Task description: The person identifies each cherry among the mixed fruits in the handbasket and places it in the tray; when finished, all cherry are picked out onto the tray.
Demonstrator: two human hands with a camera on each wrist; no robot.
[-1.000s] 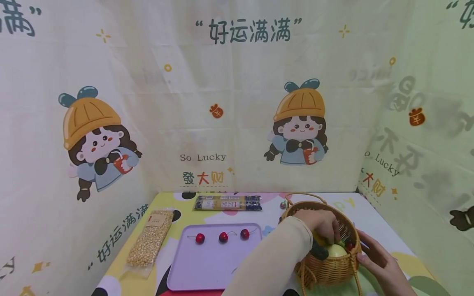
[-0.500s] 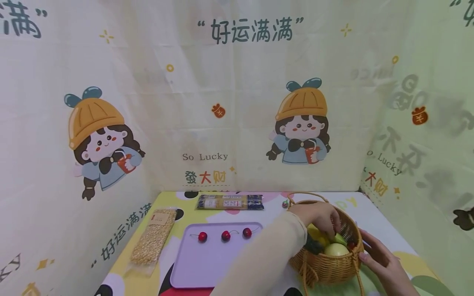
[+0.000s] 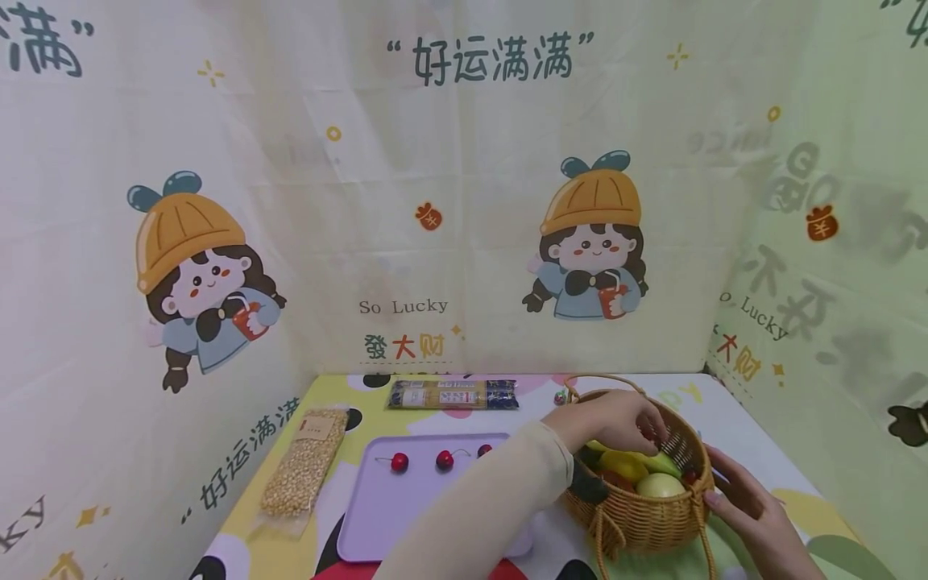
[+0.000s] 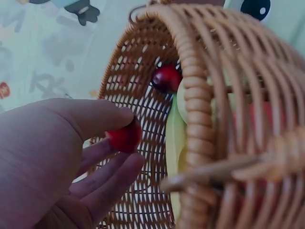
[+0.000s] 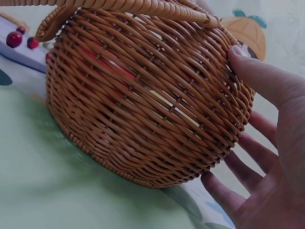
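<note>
At the mouth of the wicker basket [image 3: 656,528], left hand [image 3: 619,423] pinches one red cherry [image 4: 126,137] between thumb and fingertips; right hand [image 3: 747,499] rests spread against the basket's side, clasping nothing. Progress, apparently partial: three cherries [image 3: 445,460] set out on the lilac tray [image 3: 406,515], one in hand, another red fruit [image 4: 167,78] in the basket beside pale round fruit [image 3: 660,485]. Farther off, kernel bag [image 3: 306,467] and blue-ended packet [image 3: 453,395]; nearer, left sleeve [image 3: 471,515] crosses the tray, partly hiding the rightmost cherry [image 3: 485,450]
</note>
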